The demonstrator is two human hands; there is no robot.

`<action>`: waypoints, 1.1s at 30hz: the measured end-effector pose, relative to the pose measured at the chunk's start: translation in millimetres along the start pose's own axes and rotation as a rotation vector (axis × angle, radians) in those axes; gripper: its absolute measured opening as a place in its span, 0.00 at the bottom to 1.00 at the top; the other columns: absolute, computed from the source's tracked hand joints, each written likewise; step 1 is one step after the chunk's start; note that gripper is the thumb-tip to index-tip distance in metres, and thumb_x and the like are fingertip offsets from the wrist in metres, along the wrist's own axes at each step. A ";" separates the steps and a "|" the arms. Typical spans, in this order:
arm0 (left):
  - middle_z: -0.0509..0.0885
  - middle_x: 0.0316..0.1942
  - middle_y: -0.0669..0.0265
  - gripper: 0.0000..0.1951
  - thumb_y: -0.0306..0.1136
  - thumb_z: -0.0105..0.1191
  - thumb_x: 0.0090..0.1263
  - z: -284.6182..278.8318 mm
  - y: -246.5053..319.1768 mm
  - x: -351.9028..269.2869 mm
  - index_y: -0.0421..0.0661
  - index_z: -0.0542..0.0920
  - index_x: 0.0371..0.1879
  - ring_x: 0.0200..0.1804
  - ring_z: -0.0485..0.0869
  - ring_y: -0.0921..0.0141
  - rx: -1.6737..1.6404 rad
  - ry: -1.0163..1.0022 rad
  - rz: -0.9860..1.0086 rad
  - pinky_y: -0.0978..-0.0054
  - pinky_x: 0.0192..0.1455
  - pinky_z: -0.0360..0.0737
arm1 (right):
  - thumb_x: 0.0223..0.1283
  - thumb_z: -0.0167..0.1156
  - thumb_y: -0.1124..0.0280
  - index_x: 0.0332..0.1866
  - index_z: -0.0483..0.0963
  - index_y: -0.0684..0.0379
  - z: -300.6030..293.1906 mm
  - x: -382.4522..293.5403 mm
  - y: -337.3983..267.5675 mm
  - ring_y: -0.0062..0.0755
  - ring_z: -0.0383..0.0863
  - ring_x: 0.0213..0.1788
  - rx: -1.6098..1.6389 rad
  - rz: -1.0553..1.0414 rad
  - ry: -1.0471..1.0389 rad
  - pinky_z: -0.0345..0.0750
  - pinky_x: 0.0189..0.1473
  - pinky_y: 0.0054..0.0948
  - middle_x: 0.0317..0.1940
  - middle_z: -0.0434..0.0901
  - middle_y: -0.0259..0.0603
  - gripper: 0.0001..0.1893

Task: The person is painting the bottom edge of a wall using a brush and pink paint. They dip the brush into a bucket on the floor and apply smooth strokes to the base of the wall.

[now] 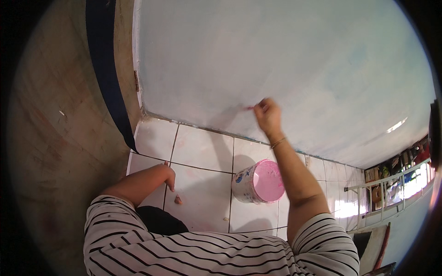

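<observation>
My right hand [269, 115] is raised in front of the pale, patchily painted wall [241, 51], its fingers closed on a thin pinkish-red tool [248, 108]. The tool is blurred and mostly hidden by the fist, so its kind is unclear. Under my right forearm stands a plastic bucket [243, 186] with smeared sides and pink paint [267, 181] inside; the arm covers part of its rim. My left hand [169, 176] hangs bent at the wrist above the floor tiles, thumb apart from the fingers, with nothing seen in it.
White floor tiles [200, 203] meet the wall's base. A brown, stained panel [58, 138] with a dark blue stripe [103, 69] rises close on my left. Small scraps [178, 199] lie on the floor. To the right are a white metal rack or ladder [381, 200] and stacked goods [376, 183].
</observation>
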State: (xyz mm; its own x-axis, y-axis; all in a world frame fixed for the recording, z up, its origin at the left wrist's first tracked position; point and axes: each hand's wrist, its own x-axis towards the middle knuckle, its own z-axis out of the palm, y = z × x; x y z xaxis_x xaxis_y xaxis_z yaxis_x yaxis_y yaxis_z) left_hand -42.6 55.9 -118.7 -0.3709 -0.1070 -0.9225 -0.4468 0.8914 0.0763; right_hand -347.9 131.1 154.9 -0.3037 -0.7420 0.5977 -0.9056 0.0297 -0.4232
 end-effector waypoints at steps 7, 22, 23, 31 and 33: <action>0.62 0.69 0.47 0.42 0.69 0.57 0.54 -6.4 3.5 -25.1 0.50 0.74 0.63 0.75 0.50 0.48 -0.064 -0.070 0.029 0.45 0.73 0.32 | 0.59 0.59 0.82 0.34 0.74 0.74 -131.2 123.3 -155.1 0.34 0.85 0.37 0.485 -0.534 0.597 0.85 0.48 0.32 0.33 0.83 0.49 0.04; 0.49 0.71 0.32 0.42 0.65 0.61 0.53 11.2 -3.6 -5.7 0.48 0.73 0.64 0.75 0.44 0.43 -0.061 0.035 -0.043 0.52 0.73 0.53 | 0.46 0.59 0.78 0.32 0.75 0.64 51.4 -37.4 -38.9 0.45 0.77 0.31 0.127 0.020 -0.158 0.76 0.34 0.34 0.28 0.74 0.46 0.06; 0.48 0.71 0.32 0.42 0.65 0.61 0.53 12.8 -4.7 5.0 0.49 0.73 0.64 0.76 0.44 0.43 -0.063 0.068 -0.077 0.52 0.73 0.54 | 0.47 0.61 0.76 0.30 0.73 0.64 63.8 -33.8 -26.8 0.46 0.77 0.31 0.104 0.132 -0.228 0.76 0.34 0.36 0.28 0.74 0.48 0.06; 0.46 0.71 0.34 0.42 0.65 0.61 0.53 8.6 -4.7 -10.4 0.52 0.73 0.65 0.76 0.44 0.44 -0.134 0.044 -0.034 0.53 0.73 0.55 | 0.61 0.60 0.78 0.31 0.73 0.65 15.4 55.8 -146.5 0.23 0.77 0.26 0.547 -0.260 0.302 0.76 0.33 0.22 0.26 0.79 0.42 0.05; 0.58 0.69 0.44 0.40 0.64 0.60 0.54 2.3 -0.1 -27.2 0.52 0.74 0.63 0.76 0.44 0.45 -0.088 0.050 0.005 0.51 0.74 0.44 | 0.60 0.60 0.79 0.31 0.73 0.64 8.4 55.0 -167.3 0.23 0.77 0.26 0.388 -0.400 0.335 0.75 0.33 0.22 0.25 0.78 0.41 0.04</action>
State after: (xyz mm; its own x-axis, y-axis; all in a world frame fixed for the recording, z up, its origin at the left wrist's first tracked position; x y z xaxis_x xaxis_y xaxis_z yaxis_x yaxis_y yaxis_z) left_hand -30.6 59.7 -94.5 -0.4124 -0.1264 -0.9022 -0.5141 0.8498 0.1160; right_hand -210.6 79.6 252.8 -0.0978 -0.3944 0.9137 -0.8142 -0.4963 -0.3014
